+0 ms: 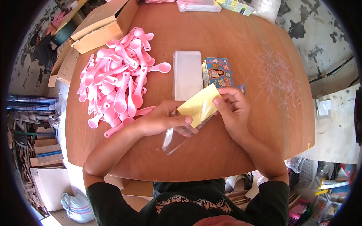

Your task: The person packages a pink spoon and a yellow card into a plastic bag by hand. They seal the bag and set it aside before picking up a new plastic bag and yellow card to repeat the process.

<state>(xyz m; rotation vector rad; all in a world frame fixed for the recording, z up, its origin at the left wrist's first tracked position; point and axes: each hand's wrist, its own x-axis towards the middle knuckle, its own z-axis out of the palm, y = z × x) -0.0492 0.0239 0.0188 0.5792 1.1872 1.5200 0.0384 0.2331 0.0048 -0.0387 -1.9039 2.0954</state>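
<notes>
A pale yellow card [200, 107], with clear plastic film around its lower part, is held tilted over the table between both hands. My left hand [166, 119] pinches its lower left side, thumb on top and fingers beneath. My right hand [233, 107] grips its upper right edge between thumb and fingers. Loose clear plastic [169, 141] hangs below my left hand. Just beyond the hands lie a stack of clear plastic sleeves [187, 71] and a stack of blue printed cards [218, 71]. A large heap of pink spoons [117, 79] is left of them.
On the brown table [241, 158], thin clear strips [279, 77] are scattered at the right. An open cardboard box [102, 30] stands at the back left. Packets [198, 5] and a whitish plastic bag [266, 9] sit along the far edge.
</notes>
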